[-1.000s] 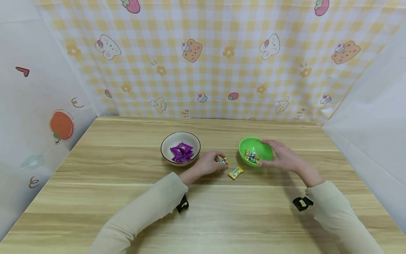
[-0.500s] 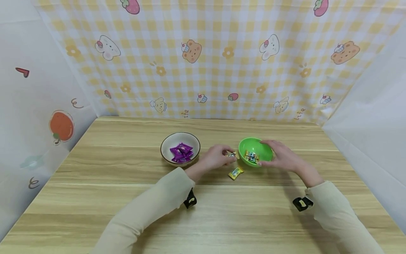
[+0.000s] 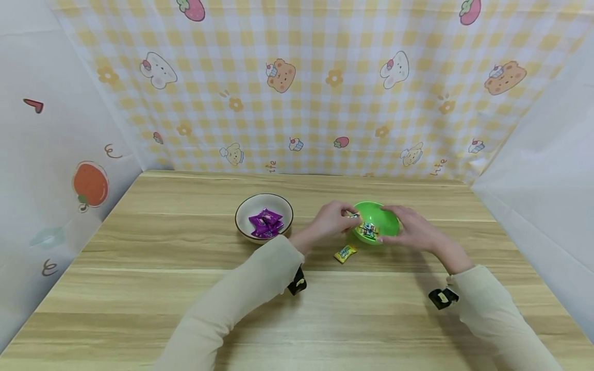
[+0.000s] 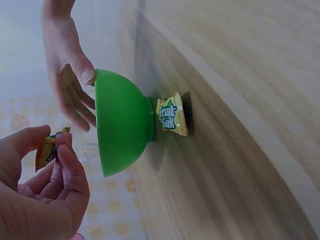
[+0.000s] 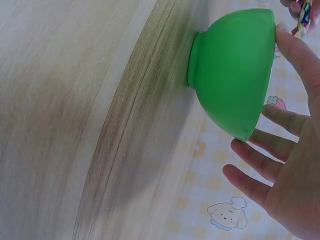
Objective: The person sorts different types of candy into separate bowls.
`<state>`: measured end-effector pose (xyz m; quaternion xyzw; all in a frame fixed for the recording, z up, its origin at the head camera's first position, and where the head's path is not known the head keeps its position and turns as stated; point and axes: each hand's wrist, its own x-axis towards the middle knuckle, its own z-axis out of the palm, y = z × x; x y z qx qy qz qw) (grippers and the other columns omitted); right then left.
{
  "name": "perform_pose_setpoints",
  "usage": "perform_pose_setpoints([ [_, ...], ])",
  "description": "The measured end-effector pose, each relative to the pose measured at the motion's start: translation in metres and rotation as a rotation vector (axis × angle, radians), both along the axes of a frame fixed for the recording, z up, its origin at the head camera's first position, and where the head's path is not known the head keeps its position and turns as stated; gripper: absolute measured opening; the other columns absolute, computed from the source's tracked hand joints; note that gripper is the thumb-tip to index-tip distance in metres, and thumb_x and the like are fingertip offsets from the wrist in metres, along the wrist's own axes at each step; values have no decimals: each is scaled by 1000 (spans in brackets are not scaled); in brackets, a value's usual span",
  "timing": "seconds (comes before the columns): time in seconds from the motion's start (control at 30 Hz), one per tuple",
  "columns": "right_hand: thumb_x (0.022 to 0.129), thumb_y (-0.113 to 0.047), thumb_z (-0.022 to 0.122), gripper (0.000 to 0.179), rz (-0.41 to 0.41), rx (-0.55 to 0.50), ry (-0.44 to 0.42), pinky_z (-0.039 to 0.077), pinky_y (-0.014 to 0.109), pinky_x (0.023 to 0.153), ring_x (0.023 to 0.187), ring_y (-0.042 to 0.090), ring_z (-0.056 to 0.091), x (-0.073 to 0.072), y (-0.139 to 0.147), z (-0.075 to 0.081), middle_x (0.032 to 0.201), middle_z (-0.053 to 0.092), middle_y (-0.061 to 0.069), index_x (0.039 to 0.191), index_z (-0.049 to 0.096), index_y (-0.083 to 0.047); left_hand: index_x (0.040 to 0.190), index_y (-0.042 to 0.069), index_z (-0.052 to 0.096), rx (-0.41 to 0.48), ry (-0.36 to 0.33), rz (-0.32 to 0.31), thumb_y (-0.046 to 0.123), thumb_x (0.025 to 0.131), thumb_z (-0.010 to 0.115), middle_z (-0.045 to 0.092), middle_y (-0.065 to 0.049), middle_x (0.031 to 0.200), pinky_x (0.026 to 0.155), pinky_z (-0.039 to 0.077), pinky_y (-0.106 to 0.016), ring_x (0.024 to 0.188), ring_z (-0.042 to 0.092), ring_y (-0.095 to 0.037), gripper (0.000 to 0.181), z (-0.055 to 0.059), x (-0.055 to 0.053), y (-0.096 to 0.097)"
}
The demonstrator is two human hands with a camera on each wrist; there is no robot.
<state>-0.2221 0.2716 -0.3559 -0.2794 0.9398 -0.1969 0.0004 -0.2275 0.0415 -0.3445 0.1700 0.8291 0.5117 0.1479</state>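
Observation:
My left hand pinches a yellow-wrapped candy between thumb and fingertips, over the left rim of the green bowl. Inside that bowl lie several similar wrapped candies. On the bowl's right side, my right hand holds the rim, its thumb at the near edge and its fingers spread along the far edge. The bowl stands upright on its foot. Another yellow candy lies on the table in front of it.
Left of the green bowl stands a cream bowl with a dark rim, holding several purple-wrapped candies. Both bowls are on a wood-grain table. A yellow checked cloth hangs behind it, with white sheets at the sides.
My left hand has carried the pinched candy rightward and away from me, from the table beside the bowls to the green bowl's rim. My right hand and both bowls have stayed put.

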Motion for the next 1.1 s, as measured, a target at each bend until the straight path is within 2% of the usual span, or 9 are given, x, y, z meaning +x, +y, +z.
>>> perform_pose_setpoints([
  [0.23,72,-45,68,78,-5,2,-2,31,55,88,113,42,36,0,0,-1,125,43,23,127,40,2,102,4,63,-32,24,34,22,82,64,62,-15,73,48,38,-19,70,59,-28,27,1,-8,11],
  [0.57,71,-47,68,80,-7,4,-10,31,54,89,114,40,36,-2,1,-1,125,43,22,128,40,1,97,3,64,25,-40,68,18,80,66,64,-13,76,51,43,-20,71,60,-27,23,-2,-13,23],
  [0.7,71,-48,68,80,-6,3,-12,31,54,88,114,40,36,-2,1,-1,125,43,22,128,40,1,100,1,62,61,-70,62,17,80,67,64,-15,82,61,49,-28,73,61,-27,26,-3,-13,24],
  [0.8,71,-47,69,80,-4,-1,-15,31,54,88,114,41,36,-2,1,-1,125,43,22,128,39,1,108,1,58,103,-93,60,17,80,67,64,-12,82,68,49,-33,76,61,-26,34,-3,-12,24],
  [0.93,71,-46,69,80,-4,-3,-18,32,54,88,114,41,36,-2,1,-1,125,43,22,128,40,1,118,2,52,149,-111,51,16,79,67,61,-6,84,68,49,-33,78,62,-26,43,-2,-11,23],
  [1.1,71,-46,69,79,-2,0,-10,31,55,88,113,42,36,-2,1,-1,124,43,23,127,40,2,113,2,56,129,-75,32,19,81,65,59,-4,84,68,49,-32,78,62,-25,37,0,-5,18],
])
